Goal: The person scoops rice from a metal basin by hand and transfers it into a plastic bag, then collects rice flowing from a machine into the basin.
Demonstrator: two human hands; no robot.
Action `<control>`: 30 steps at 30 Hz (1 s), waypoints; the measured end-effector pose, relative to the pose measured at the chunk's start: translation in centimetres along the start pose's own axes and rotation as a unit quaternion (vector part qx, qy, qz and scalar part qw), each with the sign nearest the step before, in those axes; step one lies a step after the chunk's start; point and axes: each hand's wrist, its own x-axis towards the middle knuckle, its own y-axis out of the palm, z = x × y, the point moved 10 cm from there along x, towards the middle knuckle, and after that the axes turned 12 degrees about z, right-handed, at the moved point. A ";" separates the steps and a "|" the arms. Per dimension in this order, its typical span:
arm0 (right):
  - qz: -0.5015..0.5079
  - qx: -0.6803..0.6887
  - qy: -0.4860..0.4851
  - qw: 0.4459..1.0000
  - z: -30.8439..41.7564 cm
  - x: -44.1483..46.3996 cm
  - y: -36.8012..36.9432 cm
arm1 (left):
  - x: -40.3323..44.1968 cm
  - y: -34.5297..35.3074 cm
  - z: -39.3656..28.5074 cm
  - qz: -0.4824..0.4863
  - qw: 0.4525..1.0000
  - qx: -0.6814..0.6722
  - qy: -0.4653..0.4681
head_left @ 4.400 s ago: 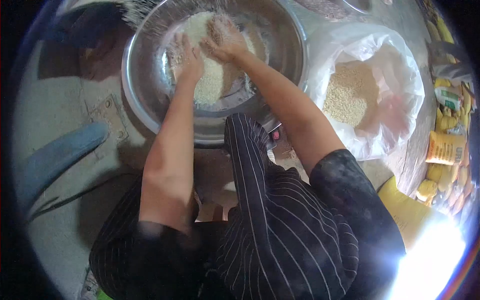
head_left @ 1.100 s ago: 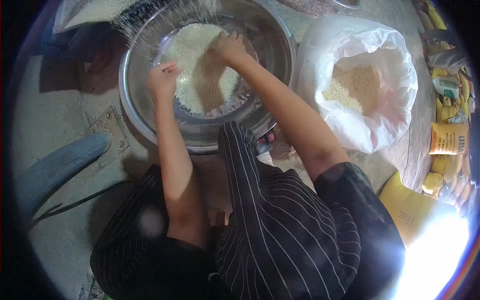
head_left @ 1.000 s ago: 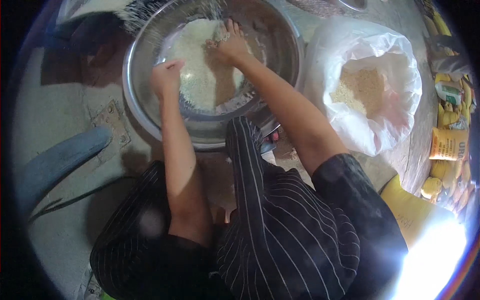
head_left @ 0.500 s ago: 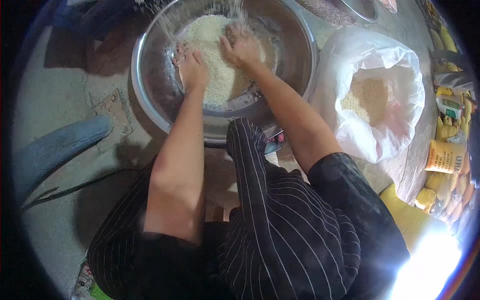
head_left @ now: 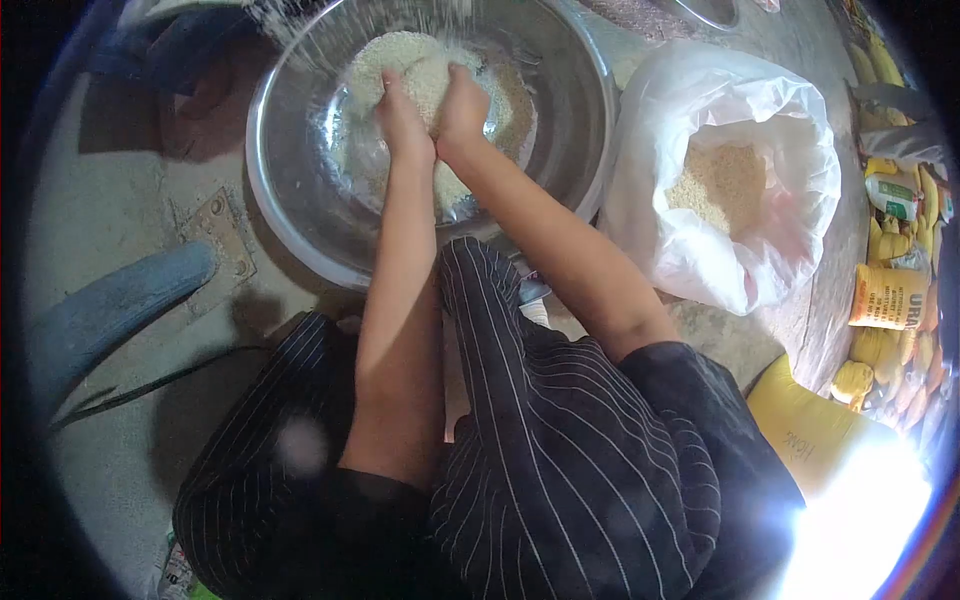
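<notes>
A wide metal basin (head_left: 570,190) holds pale, fine grain (head_left: 392,50), with a browner patch (head_left: 516,112) on its right side. Inside it, my left hand (head_left: 404,118) and my right hand (head_left: 464,108) meet at the wrists, thumbs up, cupped around a heap of the grain. The fingers are mostly hidden by the grain and the backs of the hands. More grain streams down in blurred streaks at the far rim; its source is out of view.
Right of the basin stands an open white plastic sack (head_left: 650,160) with light-brown grain (head_left: 722,188) inside. Yellow bags and packets (head_left: 888,298) line the far right. A blue-grey curved pipe (head_left: 130,290) and a bolted plate (head_left: 222,238) are at left.
My hands, spread apart on the grain before, have come together and now cup a heap of it. Grain keeps falling at the far rim. The view has shifted slightly.
</notes>
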 end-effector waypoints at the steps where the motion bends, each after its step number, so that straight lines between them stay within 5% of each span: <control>1: -0.001 0.003 -0.001 1.000 0.6 -0.6 0.4 | -0.7 0.8 -0.7 0.014 1.000 -0.016 -0.002; 6: 0.046 -0.032 -0.157 0.986 7.0 -5.1 2.7 | -5.6 4.1 -5.3 0.095 0.992 -0.081 0.016; 11: 0.094 0.082 -0.095 0.988 11.1 -7.7 3.8 | -7.9 7.3 -7.4 0.129 0.985 -0.103 0.039; 14: 0.063 0.078 -0.137 0.985 15.3 -8.3 2.2 | -10.0 11.8 -9.4 0.153 0.976 -0.138 0.069; 16: 0.012 -0.056 -0.214 0.975 20.0 -9.4 0.2 | -11.5 14.7 -9.8 0.155 0.977 -0.122 0.087; 20: -0.053 -0.021 -0.316 0.947 26.8 -11.9 -5.4 | -15.6 22.6 -8.0 0.265 0.960 -0.006 0.086; 22: 0.043 0.032 -0.317 0.947 29.4 -12.0 -7.2 | -18.1 27.2 -6.9 0.340 0.936 0.013 0.086; 25: -0.045 -0.008 -0.290 0.956 31.8 -11.2 -16.6 | -20.2 30.2 -3.9 0.374 0.922 0.063 0.076; 27: -0.075 -0.047 -0.256 0.963 32.1 -10.3 -23.5 | -22.3 32.6 -1.5 0.524 0.816 0.218 0.109; 30: -0.145 -0.178 -0.138 0.963 30.7 -10.7 -27.2 | -21.3 30.6 -0.5 0.570 0.797 0.186 0.068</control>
